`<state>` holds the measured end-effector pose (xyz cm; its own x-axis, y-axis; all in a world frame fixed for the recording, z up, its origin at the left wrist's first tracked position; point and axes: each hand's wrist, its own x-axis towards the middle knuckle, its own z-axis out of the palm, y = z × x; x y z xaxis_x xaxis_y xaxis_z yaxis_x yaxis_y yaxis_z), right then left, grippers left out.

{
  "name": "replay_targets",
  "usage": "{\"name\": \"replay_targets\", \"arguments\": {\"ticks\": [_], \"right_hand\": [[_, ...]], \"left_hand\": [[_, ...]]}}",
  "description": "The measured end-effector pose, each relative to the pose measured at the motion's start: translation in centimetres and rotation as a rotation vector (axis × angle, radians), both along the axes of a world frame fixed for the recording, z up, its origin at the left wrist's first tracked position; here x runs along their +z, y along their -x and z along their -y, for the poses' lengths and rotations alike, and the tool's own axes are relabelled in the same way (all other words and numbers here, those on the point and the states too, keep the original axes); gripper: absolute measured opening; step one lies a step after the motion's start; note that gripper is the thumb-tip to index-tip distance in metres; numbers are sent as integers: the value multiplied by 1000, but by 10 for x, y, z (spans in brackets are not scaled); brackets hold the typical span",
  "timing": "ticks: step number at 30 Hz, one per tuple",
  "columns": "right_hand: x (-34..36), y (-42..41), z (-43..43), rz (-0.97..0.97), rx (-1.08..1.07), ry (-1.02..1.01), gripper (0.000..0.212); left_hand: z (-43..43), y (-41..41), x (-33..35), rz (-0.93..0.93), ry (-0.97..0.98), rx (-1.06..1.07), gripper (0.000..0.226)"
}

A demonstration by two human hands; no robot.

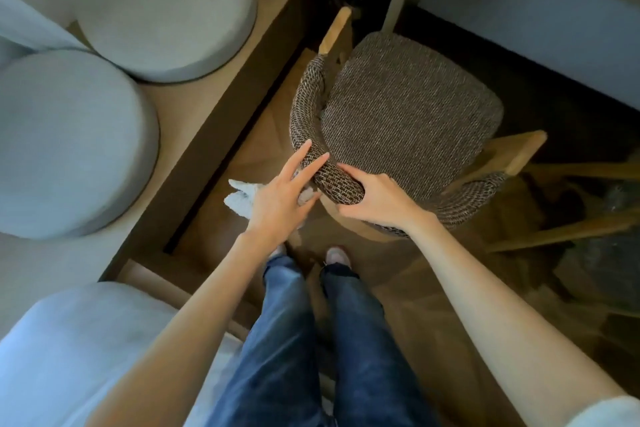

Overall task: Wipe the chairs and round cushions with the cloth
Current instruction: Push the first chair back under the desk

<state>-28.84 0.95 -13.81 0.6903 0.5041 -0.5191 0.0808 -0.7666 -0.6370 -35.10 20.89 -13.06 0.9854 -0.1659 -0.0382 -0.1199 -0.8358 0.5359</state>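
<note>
Chair point(408, 114) right of the bench point(214, 104), round cushions point(69, 142) on the bench, feet behind chair.

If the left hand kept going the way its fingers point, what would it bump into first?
The left hand points up and to the right, and its fingertips already touch the woven chair back. So it would press straight into that; the seat cushion lies just beyond. It holds the white cloth underneath.

A wooden bench platform point(194, 114) runs along the brown floor point(433, 288), beside blue jeans point(277, 340) and pink shoes point(337, 255).
</note>
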Motion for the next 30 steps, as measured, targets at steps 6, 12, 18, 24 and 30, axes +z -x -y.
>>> {"name": "replay_targets", "arguments": {"ticks": [6,12,18,24,30], "right_hand": [[-2,25,-1,307,-176,54,64],[-10,54,-7,699,-365,179,66],[-37,67,-10,1026,-461,250,70],[-49,77,-19,1217,-576,327,70],[-56,127,-31,1051,-650,109,46]], "left_hand": [[-20,-19,-26,46,18,-218,56],[-21,-17,-62,221,212,-234,50],[-12,-19,-96,485,397,-140,45],[-6,-7,-96,505,488,-99,47],[-20,25,-77,326,668,-17,46]]}}
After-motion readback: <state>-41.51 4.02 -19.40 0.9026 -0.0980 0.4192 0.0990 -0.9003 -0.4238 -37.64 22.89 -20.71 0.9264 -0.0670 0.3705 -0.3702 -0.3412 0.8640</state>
